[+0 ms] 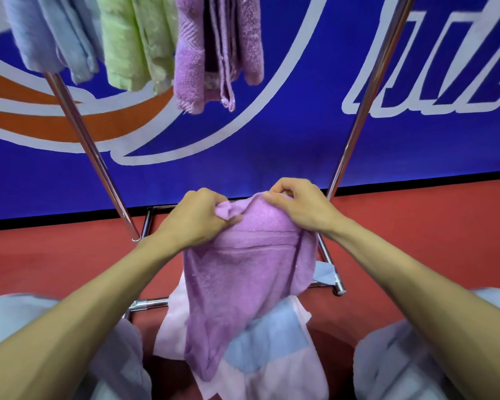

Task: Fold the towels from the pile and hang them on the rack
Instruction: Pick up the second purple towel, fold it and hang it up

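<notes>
Purple towel (243, 272) held up by its top edge

Fluffy, creased, hanging over the pile (260, 353); left hand (195, 216) grip bunches one corner; right hand (296, 204) grip pinches the other.

Large white-outlined script lettering on blue banner (300, 145), cut off by frame, not readable

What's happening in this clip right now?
A person is holding up a purple towel by its top edge, the left hand and right hand each pinching a corner. It hangs over a pile of pink and blue towels on the red floor. Above, a blue towel, a green towel and another purple hung towel already hang on the metal rack.
</notes>
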Demonstrator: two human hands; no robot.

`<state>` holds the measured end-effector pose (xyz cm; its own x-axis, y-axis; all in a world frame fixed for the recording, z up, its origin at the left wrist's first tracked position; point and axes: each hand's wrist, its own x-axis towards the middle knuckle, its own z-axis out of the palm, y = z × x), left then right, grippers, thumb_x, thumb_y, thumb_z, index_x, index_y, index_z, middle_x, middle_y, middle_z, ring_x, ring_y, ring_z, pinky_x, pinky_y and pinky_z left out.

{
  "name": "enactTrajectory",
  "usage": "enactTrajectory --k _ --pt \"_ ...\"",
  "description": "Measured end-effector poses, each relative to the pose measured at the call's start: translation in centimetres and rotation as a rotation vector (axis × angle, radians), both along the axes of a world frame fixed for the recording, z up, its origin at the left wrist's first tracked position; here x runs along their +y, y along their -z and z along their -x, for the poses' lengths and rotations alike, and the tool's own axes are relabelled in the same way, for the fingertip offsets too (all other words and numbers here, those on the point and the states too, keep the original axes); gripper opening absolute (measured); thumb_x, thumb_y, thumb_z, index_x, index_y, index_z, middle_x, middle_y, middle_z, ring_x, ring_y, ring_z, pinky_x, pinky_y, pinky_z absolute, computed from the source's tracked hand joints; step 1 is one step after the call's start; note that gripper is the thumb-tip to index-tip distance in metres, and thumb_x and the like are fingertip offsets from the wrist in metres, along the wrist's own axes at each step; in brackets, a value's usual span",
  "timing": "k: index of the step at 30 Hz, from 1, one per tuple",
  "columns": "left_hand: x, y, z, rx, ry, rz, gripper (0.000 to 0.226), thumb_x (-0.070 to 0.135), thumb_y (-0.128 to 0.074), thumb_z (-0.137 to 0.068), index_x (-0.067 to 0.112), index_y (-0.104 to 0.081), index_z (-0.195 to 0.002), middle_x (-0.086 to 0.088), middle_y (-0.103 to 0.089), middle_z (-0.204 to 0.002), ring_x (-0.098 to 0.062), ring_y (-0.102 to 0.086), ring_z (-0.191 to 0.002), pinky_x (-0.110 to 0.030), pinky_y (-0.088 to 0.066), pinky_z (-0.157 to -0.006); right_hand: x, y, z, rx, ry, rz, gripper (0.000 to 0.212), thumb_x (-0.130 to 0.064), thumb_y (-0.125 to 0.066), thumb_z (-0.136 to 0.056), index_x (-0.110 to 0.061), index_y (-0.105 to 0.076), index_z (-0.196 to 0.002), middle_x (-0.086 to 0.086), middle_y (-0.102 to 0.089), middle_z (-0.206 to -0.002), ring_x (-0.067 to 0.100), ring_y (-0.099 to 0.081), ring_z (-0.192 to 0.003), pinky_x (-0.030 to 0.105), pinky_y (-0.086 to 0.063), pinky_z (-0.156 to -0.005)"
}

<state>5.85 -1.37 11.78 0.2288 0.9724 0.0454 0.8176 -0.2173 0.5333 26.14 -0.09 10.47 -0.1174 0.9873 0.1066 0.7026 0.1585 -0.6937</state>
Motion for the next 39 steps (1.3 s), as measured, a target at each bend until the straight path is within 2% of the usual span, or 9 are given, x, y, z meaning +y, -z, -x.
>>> enactTrajectory --k 5,9,12,14,19,24,30,34,39 --pt "0.5 -0.5 0.2 -0.276 -0.089 -0.127 0.025 0.025 -0.062 -0.089 0.01 -0.062 -0.069 -0.002 -0.055 -0.062 -0.012 -0.044 -0.057 -0.015 -0.031 -0.048 -0.7 -0.3 -0.8 -0.186 -0.094 0.054 0.036 -0.042 -0.082 -0.068 -0.014 -0.061 -0.078 -0.001 -0.061 -0.072 0.019 -0.051 -0.07 0.032 -0.039 -0.063" --pt "0.9 -0.7 0.5 -0.513 -0.21 -0.141 0.027 0.028 -0.057 -0.089 0.003 -0.066 -0.082 -0.016 -0.064 -0.077 -0.013 -0.048 -0.066 -0.027 -0.038 -0.062 -0.6 0.5 -1.9 -0.415 -0.128 0.082 0.031 -0.03 -0.077 -0.076 -0.015 -0.068 -0.101 0.01 -0.071 -0.098 0.031 -0.061 -0.097 0.035 -0.047 -0.074" --pt "1.3 -1.1 0.9 -0.753 -0.323 -0.075 0.019 0.025 -0.057 -0.091 0.017 -0.07 -0.08 0.009 -0.068 -0.077 -0.011 -0.057 -0.075 -0.029 -0.047 -0.071 -0.8 0.5 -2.8 -0.531 -0.114 0.154 0.017 -0.026 -0.069 -0.085 -0.012 -0.06 -0.087 0.015 -0.068 -0.101 0.033 -0.059 -0.1 0.028 -0.032 -0.066" --pt "1.4 -1.2 0.8 -0.821 -0.394 0.005 0.014 0.022 -0.059 -0.089 0.016 -0.066 -0.079 0.009 -0.065 -0.078 -0.013 -0.055 -0.074 -0.029 -0.046 -0.068 -0.7 0.5 -3.3 -0.533 -0.084 0.195 0.023 -0.028 -0.065 -0.089 -0.011 -0.055 -0.077 0.016 -0.064 -0.091 0.031 -0.057 -0.089 0.028 -0.031 -0.065" --pt "1.2 -0.4 -0.3 -0.82 -0.382 0.282 0.018 0.017 -0.059 -0.083 0.007 -0.068 -0.095 -0.007 -0.066 -0.086 -0.019 -0.061 -0.078 -0.029 -0.05 -0.073 -0.8 0.0 -3.3 -0.117 -0.019 0.322 0.033 -0.026 -0.063 -0.091 -0.011 -0.052 -0.064 0.007 -0.042 -0.065 0.017 -0.036 -0.061 0.027 -0.029 -0.051" --pt "0.9 0.1 -1.2 -0.883 -0.441 0.458 0.006 0.015 -0.048 -0.079 0.012 -0.05 -0.074 -0.007 -0.045 -0.07 -0.021 -0.042 -0.069 -0.031 -0.037 -0.067 -1.2 -0.9 -2.8 0.206 0.081 0.568 0.043 -0.033 -0.059 -0.093 -0.012 -0.053 -0.056 0.002 -0.043 -0.04 0.012 -0.035 -0.031 0.012 -0.028 -0.035" --pt "1.3 0.7 -1.1 -0.962 -0.469 0.367 0.017 0.014 -0.048 -0.095 0.008 -0.056 -0.082 -0.006 -0.052 -0.071 -0.015 -0.047 -0.057 -0.018 -0.039 -0.05 -0.6 -1.1 -2.9 0.869 0.414 0.697 0.033 -0.038 -0.06 -0.091 -0.017 -0.049 -0.068 0.0 -0.049 -0.047 0.011 -0.044 -0.033 0.015 -0.038 -0.036" --pt "1.1 0.8 -1.6 -0.951 -0.448 0.311 0.012 0.015 -0.055 -0.092 0.009 -0.057 -0.082 -0.006 -0.049 -0.069 -0.018 -0.045 -0.063 -0.023 -0.038 -0.051 -0.7 -0.9 -1.8 0.882 0.359 0.707 0.017 -0.022 -0.062 -0.092 -0.012 -0.056 -0.079 0.001 -0.057 -0.049 0.009 -0.051 -0.036 0.016 -0.041 -0.035" --pt "0.2 1.0 -2.6 -0.929 -0.344 0.361 0.018 0.016 -0.064 -0.089 0.011 -0.059 -0.072 -0.003 -0.058 -0.07 -0.005 -0.054 -0.044 -0.016 -0.045 -0.042 -0.6 -0.7 -0.3 0.881 0.138 0.701 0.008 -0.002 -0.058 -0.09 -0.009 -0.062 -0.092 0.006 -0.061 -0.079 0.014 -0.059 -0.07 0.025 -0.058 -0.062"
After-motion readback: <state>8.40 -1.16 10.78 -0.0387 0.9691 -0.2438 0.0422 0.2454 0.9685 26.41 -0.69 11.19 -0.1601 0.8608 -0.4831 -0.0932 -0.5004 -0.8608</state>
